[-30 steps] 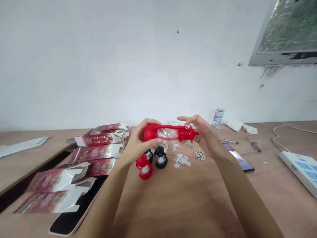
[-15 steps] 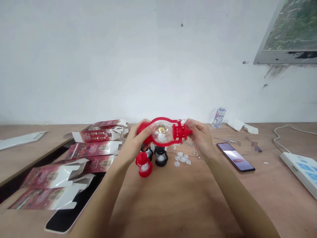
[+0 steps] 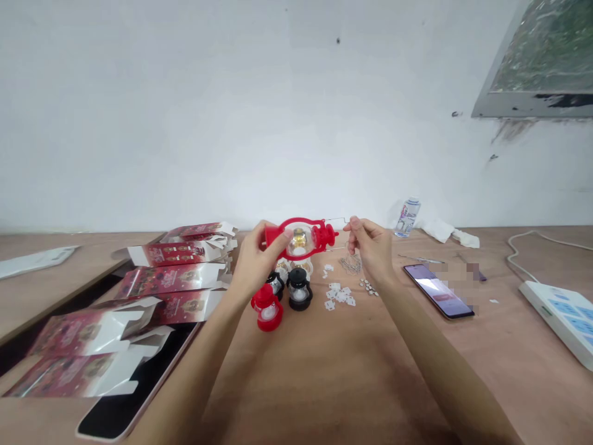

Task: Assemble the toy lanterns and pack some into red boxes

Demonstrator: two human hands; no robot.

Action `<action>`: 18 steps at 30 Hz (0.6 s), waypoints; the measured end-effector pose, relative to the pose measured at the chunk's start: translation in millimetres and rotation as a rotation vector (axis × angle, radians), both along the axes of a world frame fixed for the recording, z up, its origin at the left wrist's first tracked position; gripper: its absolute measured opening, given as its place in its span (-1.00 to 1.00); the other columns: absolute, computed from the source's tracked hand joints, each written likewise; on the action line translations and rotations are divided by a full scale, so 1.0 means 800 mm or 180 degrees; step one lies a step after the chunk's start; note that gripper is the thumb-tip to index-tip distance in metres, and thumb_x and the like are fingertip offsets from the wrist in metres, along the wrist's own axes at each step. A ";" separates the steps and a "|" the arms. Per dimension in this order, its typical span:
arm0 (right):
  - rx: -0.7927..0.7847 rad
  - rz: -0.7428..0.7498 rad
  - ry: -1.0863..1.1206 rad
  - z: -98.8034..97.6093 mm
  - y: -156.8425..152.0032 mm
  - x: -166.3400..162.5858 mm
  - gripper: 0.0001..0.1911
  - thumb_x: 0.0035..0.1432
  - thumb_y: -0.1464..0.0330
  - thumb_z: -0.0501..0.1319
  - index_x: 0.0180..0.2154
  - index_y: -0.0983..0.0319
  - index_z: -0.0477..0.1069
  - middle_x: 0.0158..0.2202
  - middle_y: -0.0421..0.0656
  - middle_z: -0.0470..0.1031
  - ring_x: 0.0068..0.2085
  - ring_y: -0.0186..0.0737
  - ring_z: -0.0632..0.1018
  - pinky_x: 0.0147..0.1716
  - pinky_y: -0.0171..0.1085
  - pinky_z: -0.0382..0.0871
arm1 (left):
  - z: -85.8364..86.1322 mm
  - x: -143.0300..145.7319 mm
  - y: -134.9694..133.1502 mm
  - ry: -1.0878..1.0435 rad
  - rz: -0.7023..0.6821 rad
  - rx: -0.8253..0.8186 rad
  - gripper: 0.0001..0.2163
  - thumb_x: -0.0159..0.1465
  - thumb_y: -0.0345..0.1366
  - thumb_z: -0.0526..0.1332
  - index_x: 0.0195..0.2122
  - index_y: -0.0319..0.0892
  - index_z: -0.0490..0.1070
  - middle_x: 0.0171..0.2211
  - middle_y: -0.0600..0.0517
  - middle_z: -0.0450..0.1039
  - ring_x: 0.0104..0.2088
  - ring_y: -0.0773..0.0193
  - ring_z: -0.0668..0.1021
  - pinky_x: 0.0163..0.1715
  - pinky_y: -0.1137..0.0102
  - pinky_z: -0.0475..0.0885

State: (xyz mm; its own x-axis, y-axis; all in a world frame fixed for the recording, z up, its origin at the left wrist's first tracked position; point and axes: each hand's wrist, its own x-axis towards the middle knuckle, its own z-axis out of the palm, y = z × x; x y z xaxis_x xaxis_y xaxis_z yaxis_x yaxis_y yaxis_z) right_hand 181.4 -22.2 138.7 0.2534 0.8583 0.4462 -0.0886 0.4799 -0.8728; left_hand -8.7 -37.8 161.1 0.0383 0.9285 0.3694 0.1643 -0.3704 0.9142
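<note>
My left hand (image 3: 260, 258) is closed around the base of a red toy lantern (image 3: 319, 237), which it holds on its side above the table. The lantern has a clear globe with a gold and white piece inside, and its top points right. A thin wire handle (image 3: 337, 219) stretches from the lantern's top toward my right hand (image 3: 369, 247), whose thumb and fingers pinch its far end. Below the hands stand a small red lantern (image 3: 267, 308) and a small black lantern (image 3: 299, 289), with more lanterns partly hidden behind them.
Flattened red printed boxes (image 3: 169, 281) lie at left over a black tray (image 3: 113, 415). White plastic bits (image 3: 340, 295), a heap of wires (image 3: 351, 264) and small round metal pieces (image 3: 369, 287) lie mid-table. At right are a phone (image 3: 438, 290), a bottle (image 3: 408, 217) and a power strip (image 3: 558, 318).
My right hand has moved from the lantern's top cap to the wire handle, which now extends out from the cap. The lantern has turned slightly in my left hand.
</note>
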 end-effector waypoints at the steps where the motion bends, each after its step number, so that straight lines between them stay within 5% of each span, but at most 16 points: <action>1: 0.0197 -0.0289 -0.0222 0.000 -0.002 0.002 -0.61 0.01 0.02 0.21 -0.52 0.22 0.39 -0.68 -0.31 0.23 -0.66 -0.44 0.26 -0.68 -0.38 0.14 | 0.001 0.000 -0.003 0.0223 0.0226 0.0217 -0.73 0.12 -0.06 0.22 -0.48 -0.14 0.22 -0.64 0.19 0.17 -0.67 0.46 0.24 -0.68 0.51 0.13; 6: 0.0852 -0.1592 -0.1392 -0.012 -0.022 -0.002 -0.63 0.18 0.09 0.07 -0.50 0.17 0.41 -0.61 -0.19 0.38 -0.55 -0.31 0.37 -0.50 -0.28 0.27 | -0.002 0.017 -0.023 0.0878 0.0984 0.0904 -0.76 0.18 -0.06 0.17 -0.43 -0.11 0.22 -0.60 0.18 0.25 -0.57 0.38 0.32 -0.51 0.44 0.24; 9: 0.0924 -0.1987 -0.1914 -0.018 -0.025 -0.002 -0.63 0.17 0.09 0.09 -0.53 0.16 0.41 -0.62 -0.14 0.38 -0.54 -0.26 0.37 -0.48 -0.24 0.24 | -0.009 0.029 -0.030 0.1046 0.1152 0.0999 -0.76 0.17 -0.05 0.17 -0.37 -0.11 0.23 -0.56 0.15 0.31 -0.53 0.33 0.35 -0.48 0.41 0.23; 14: 0.0997 -0.2020 -0.1773 -0.016 -0.021 -0.001 -0.62 0.17 0.12 0.10 -0.57 0.16 0.41 -0.67 -0.19 0.33 -0.58 -0.29 0.34 -0.49 -0.24 0.22 | -0.018 0.033 -0.030 0.0839 0.0968 0.0733 -0.71 0.16 0.01 0.15 -0.38 -0.11 0.22 -0.55 0.13 0.33 -0.53 0.30 0.36 -0.50 0.39 0.22; 18: 0.0629 -0.1491 -0.0979 -0.011 -0.013 -0.004 -0.62 0.16 0.11 0.11 -0.57 0.18 0.42 -0.72 -0.27 0.26 -0.63 -0.35 0.31 -0.57 -0.30 0.21 | -0.020 0.032 -0.031 0.0584 0.0509 0.0597 -0.73 0.19 -0.01 0.13 -0.41 -0.11 0.21 -0.59 0.14 0.26 -0.57 0.33 0.33 -0.55 0.41 0.20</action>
State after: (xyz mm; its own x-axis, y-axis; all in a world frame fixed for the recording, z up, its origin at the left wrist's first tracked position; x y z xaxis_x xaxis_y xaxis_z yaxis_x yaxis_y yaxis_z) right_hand 177.9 -32.9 129.5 0.4190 0.5795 0.6990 0.4146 0.5628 -0.7151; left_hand 17.2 -62.7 144.9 -0.0209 0.8443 0.5354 0.3902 -0.4861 0.7819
